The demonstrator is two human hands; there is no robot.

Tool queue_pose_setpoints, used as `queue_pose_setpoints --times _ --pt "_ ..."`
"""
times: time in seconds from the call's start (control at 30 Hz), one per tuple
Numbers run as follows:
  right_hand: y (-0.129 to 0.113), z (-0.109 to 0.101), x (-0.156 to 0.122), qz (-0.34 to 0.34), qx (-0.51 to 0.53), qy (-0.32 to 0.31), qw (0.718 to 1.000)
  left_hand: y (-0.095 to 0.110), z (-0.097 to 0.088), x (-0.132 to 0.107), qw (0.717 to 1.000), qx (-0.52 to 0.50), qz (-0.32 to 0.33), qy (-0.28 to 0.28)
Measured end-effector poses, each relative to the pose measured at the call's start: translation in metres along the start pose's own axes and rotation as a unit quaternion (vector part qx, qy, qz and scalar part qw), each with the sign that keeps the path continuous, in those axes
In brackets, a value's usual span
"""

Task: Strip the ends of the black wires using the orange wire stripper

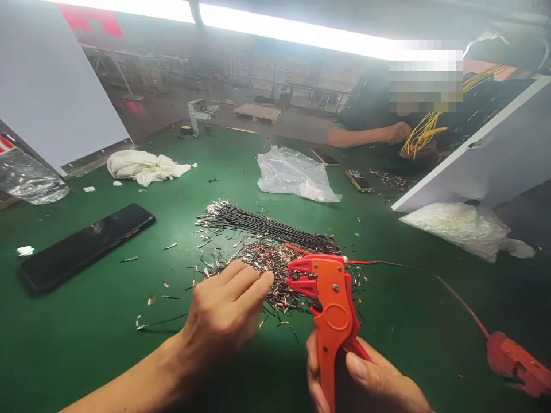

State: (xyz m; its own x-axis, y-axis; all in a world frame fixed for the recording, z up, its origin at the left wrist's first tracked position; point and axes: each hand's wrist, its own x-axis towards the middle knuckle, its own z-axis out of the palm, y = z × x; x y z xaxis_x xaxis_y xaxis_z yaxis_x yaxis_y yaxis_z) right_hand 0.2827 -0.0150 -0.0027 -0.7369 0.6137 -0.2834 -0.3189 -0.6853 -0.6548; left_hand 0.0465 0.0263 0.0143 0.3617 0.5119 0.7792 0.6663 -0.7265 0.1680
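My right hand [365, 376] grips the handles of an orange wire stripper [329, 301], held upright with its jaws pointing left. My left hand [226, 312] is low over the green table [86, 332], fingers curled together toward the stripper's jaws; whether they pinch a wire is hidden. Under both lies a heap of stripped insulation and copper bits [275, 275]. Behind it is a bundle of thin black wires [262, 225]. A red cord [430, 278] runs right from the stripper to a red tool [519, 361].
A black phone [86, 245] lies at the left, a white cloth [144, 166] and a clear bag [295, 175] farther back. Another person's hand [398, 133] holds yellow wires [424, 132] at the far right. A white board [473, 158] and a bag of white material [460, 226] stand right.
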Motion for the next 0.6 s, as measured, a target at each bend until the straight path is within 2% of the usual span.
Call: queue_pose_setpoints --times 0.27,0.6 --pt "-0.0014 -0.0006 -0.0027 0.007 -0.016 -0.006 1.000 -0.0028 0.0003 -0.0029 1.000 0.019 -0.004 -0.019" --pt "-0.0045 -0.0002 -0.0060 0.007 -0.018 0.044 0.999 -0.0031 -0.0025 -0.0021 0.999 0.028 0.003 -0.019"
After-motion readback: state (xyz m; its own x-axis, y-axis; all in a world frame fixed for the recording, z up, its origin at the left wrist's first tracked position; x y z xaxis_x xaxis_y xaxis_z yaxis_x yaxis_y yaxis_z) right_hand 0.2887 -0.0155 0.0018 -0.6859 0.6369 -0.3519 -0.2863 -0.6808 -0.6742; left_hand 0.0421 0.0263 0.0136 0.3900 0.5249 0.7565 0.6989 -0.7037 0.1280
